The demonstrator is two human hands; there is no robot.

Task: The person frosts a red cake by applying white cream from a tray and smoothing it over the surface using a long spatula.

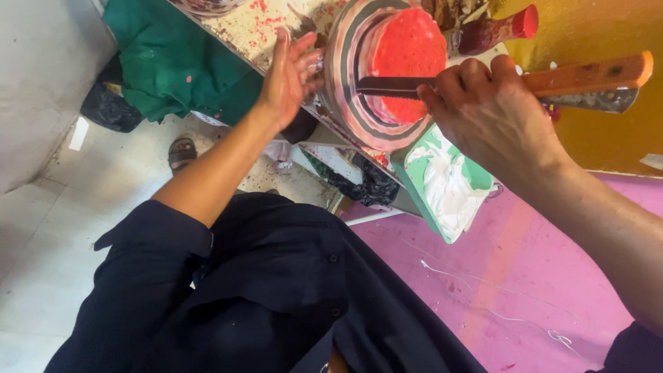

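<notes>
A round cake [407, 48] coated in red glaze sits on a striped turntable [345, 83] at the top centre. My right hand [483, 103] is shut on a long serrated knife [394, 86] with an orange wooden handle [594, 72]. The blade lies flat against the cake's near side. My left hand [286, 76] is open, its palm and fingers resting on the turntable's left rim. Red glaze is smeared on that hand.
A green board [449, 179] smeared with white cream lies just below the turntable. A squeeze bottle with a red cap [497, 29] stands behind the cake. A green cloth [179, 62] hangs at the left. Pink worktop [497, 276] spreads to the right.
</notes>
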